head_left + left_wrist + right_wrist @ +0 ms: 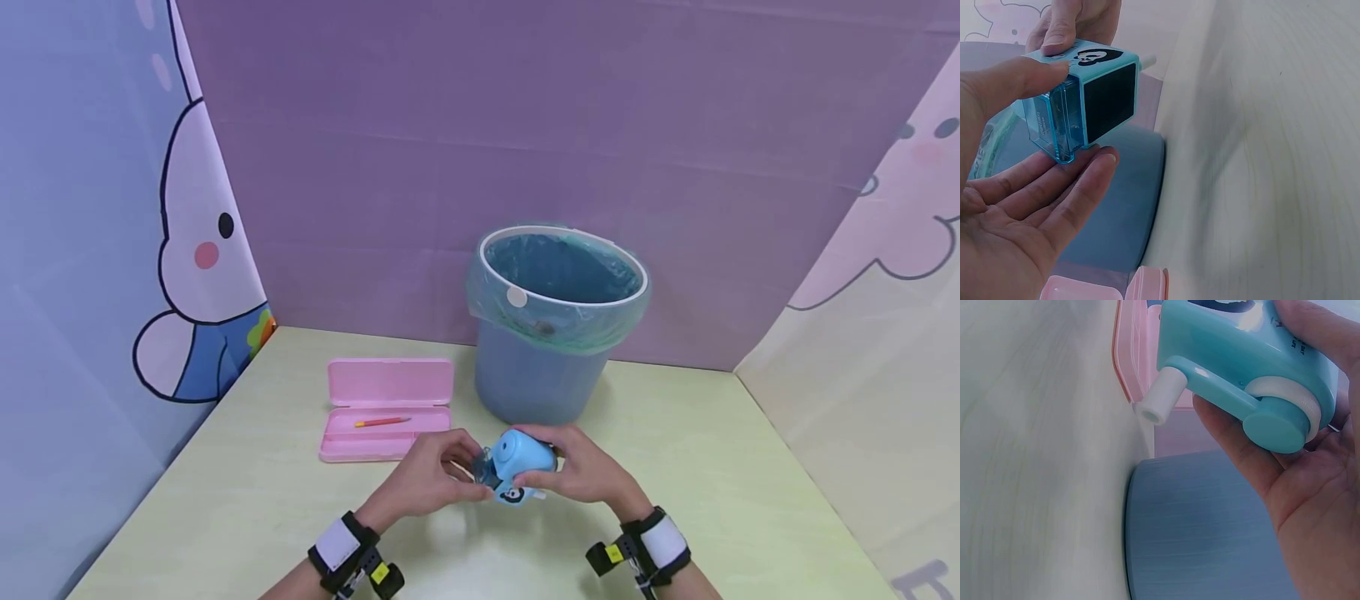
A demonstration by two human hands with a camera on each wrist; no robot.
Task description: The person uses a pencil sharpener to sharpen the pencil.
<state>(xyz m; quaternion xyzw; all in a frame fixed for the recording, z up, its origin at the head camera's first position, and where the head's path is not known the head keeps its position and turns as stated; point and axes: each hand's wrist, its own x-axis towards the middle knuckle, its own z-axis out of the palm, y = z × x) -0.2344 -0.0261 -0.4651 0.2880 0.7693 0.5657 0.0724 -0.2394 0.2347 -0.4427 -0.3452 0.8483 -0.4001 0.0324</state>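
A light-blue crank pencil sharpener (pixel 522 454) with a penguin-like picture is held above the table, in front of the bin. My right hand (pixel 587 473) grips its body, thumb on one side and fingers on the other. In the right wrist view, the crank arm (pixel 1219 389) with its white knob (pixel 1163 397) points away from the palm. From the other end of the body juts the clear blue shavings drawer (pixel 1054 125). My left hand (pixel 433 475) pinches this drawer, thumb on top and fingertips beneath. The drawer's contents are hard to make out.
Behind the hands stands a blue bin (pixel 532 375) lined with a green translucent bag (pixel 592 329). An opened pink pencil case (pixel 390 383) lies to its left, with an orange pencil (pixel 382 422) inside. A purple backdrop (pixel 420 167) closes off the table's far edge.
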